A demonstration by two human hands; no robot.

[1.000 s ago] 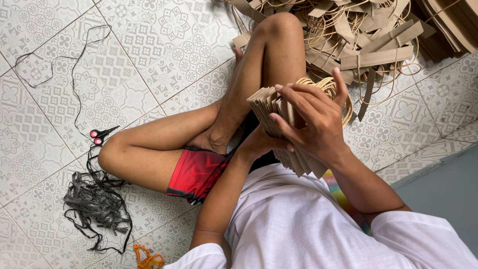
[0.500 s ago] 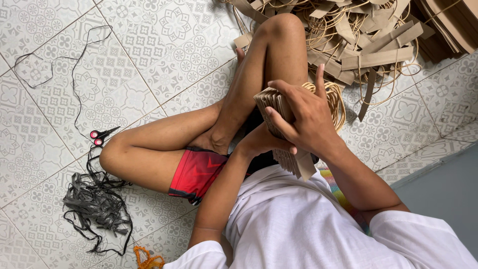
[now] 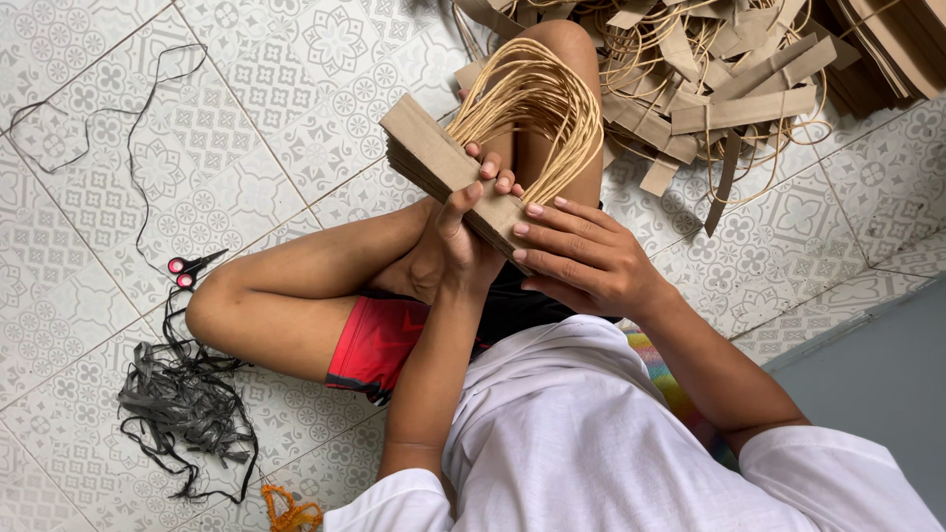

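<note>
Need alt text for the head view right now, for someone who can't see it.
Both hands, left hand and right hand, grip a stack of brown cardboard strips with tan cord loops; scissors lie on the tiled floor.

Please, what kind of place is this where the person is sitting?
Probably a home floor used for handcraft piecework. The person sits on patterned floor tiles, both hands holding a stack of cardboard strips with looped cord handles. A heap of similar loose pieces lies ahead, with small scissors and black strapping scraps.
</note>
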